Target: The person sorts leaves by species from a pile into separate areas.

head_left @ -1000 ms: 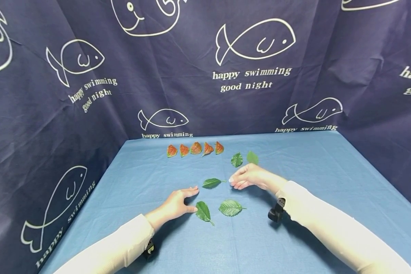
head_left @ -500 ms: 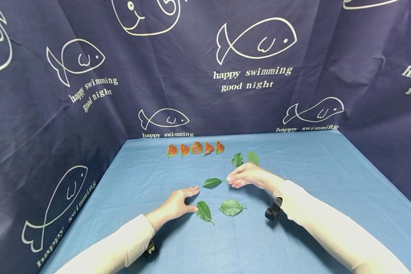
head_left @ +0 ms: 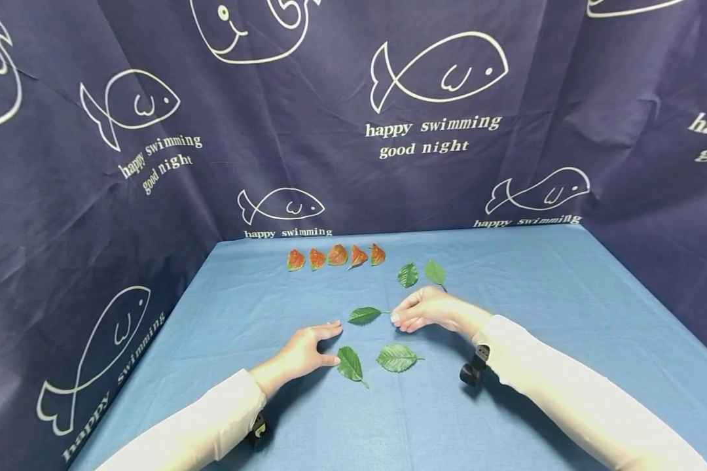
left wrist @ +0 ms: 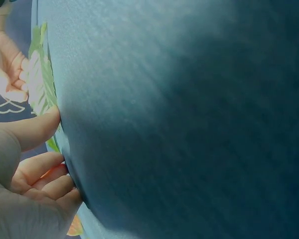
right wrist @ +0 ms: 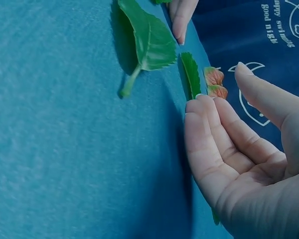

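My left hand (head_left: 299,353) rests on the blue cloth with thumb and fingers spread. Its thumb tip is at the edge of a green leaf (head_left: 349,364). Just beyond its fingertips lies another green leaf (head_left: 364,315), whose stem points right. My right hand (head_left: 427,309) is low over the cloth at that stem's end. In the right wrist view the right thumb stands well apart from the fingers (right wrist: 209,134), and nothing is held between them. Contact with the stem cannot be made out. A paler green leaf (head_left: 397,358) lies between the hands, nearer me.
Several red-orange leaves (head_left: 338,255) form a row at the back of the table. Two green leaves lie behind my right hand, a dark one (head_left: 408,275) and a lighter one (head_left: 435,271). A navy curtain (head_left: 342,157) with fish drawings surrounds the table (head_left: 224,301).
My right hand has shifted slightly left towards the leaf stem, then a little nearer me, uncovering more of the light green leaf behind it. My left hand and the leaves have stayed put.
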Available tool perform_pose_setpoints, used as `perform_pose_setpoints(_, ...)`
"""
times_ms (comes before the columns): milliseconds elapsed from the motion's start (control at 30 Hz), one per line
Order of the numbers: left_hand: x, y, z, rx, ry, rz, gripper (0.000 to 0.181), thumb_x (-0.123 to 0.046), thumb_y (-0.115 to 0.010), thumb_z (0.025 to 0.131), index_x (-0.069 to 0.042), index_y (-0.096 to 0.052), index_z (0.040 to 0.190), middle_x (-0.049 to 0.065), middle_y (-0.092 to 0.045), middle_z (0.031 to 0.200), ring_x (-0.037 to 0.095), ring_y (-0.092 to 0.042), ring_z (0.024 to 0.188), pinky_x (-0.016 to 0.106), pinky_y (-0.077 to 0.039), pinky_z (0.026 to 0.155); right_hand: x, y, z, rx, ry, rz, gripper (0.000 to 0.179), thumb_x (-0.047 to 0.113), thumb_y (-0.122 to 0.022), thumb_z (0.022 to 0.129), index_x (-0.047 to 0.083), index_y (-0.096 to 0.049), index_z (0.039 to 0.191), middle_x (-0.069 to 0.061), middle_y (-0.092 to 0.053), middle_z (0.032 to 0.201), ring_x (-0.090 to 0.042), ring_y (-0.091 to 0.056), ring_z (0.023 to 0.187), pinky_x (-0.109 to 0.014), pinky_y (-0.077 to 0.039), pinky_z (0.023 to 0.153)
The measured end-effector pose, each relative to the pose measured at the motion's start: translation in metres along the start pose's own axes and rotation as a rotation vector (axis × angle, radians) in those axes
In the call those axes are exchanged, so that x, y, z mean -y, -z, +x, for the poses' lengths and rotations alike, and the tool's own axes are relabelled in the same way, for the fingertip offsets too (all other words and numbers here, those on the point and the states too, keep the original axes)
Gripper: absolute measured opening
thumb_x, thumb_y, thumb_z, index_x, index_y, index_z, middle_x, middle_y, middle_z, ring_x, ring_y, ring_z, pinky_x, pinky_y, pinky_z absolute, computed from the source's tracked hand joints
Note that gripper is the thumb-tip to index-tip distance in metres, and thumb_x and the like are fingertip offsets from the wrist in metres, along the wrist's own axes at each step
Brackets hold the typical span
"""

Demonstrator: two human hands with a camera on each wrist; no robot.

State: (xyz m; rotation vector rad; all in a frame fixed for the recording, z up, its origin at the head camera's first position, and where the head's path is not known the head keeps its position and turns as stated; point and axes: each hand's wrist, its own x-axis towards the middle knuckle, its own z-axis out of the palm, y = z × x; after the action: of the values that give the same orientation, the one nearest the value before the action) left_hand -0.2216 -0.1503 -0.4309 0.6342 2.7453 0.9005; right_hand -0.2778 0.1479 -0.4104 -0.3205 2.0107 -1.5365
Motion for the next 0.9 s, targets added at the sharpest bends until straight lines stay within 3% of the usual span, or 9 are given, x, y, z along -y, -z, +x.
perform_pose_setpoints(367, -0.001, 0.001, 0.000, -0.004, -0.001, -0.003, 0.063, -0.013, -0.080, 0.079, -0.004, -0.055, 0.136, 0.008, -0.049, 0.146, 0.033, -0.044, 0.136, 0.052, -0.036, 0.111, -0.003, -0.007, -0.006, 0.018, -0.001, -0.028, 0.029, 0.009, -0.071, 0.086, -0.011, -0.068, 0.107, -0.011, -0.074, 0.086, -0.016, -0.070, 0.077, -0.036, -0.060, 0.081)
perform_pose_setpoints(700, -0.001, 0.000, 0.000, 0.009, -0.005, -0.002, 0.063, -0.013, -0.080, 0.079, -0.004, -0.055, 0.136, 0.009, -0.049, 0.146, 0.034, -0.043, 0.136, 0.052, -0.036, 0.111, -0.003, -0.011, -0.011, 0.032, -0.019, -0.054, 0.030, 0.009, -0.073, 0.085, -0.011, -0.068, 0.107, -0.014, -0.074, 0.092, -0.021, -0.070, 0.082, -0.037, -0.059, 0.083)
perform_pose_setpoints(900, -0.001, 0.000, 0.000, 0.004, 0.004, -0.017, 0.063, -0.013, -0.080, 0.079, -0.004, -0.055, 0.136, 0.009, -0.049, 0.146, 0.034, -0.043, 0.137, 0.052, -0.035, 0.112, -0.004, -0.014, -0.012, 0.039, -0.019, -0.086, 0.031, 0.006, -0.074, 0.082, -0.011, -0.068, 0.107, -0.011, -0.075, 0.092, -0.016, -0.070, 0.080, -0.035, -0.059, 0.082)
